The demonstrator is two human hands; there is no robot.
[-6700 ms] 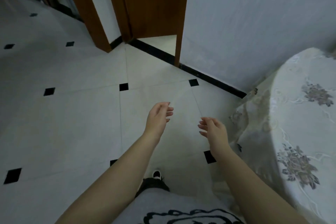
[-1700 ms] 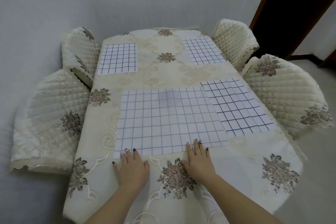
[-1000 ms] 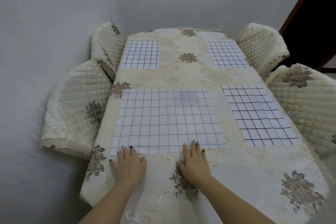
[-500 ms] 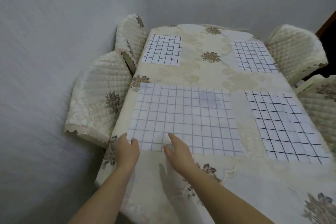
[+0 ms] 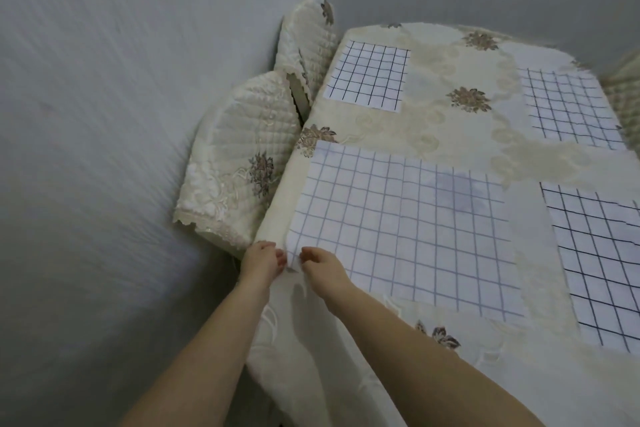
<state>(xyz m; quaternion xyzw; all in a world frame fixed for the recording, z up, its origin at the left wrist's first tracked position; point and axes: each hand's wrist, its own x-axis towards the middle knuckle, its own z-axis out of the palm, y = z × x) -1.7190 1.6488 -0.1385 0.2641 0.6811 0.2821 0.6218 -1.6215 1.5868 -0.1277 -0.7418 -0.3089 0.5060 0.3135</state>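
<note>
We log one table (image 5: 280, 199), fully covered by a cream tablecloth (image 5: 446, 130) with brown embroidered flowers; the cloth hangs over the near edge. Four gridded paper sheets lie on it, well apart from one another. The large sheet (image 5: 398, 225) sits near-left, pale-lined, its corner at the table's left edge. A small dark-lined sheet (image 5: 369, 80) lies far-left, a pale-lined sheet (image 5: 568, 107) far-right, and a black-lined sheet (image 5: 602, 253) near-right, cut by the frame.

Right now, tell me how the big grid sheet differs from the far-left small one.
The big sheet is larger than the small sheet. The big sheet's lines are faint blue-grey; the small sheet's are black. The left hand and right hand pinch the big sheet's near corner; the small sheet lies untouched. Both are white grids on the tablecloth.
</note>
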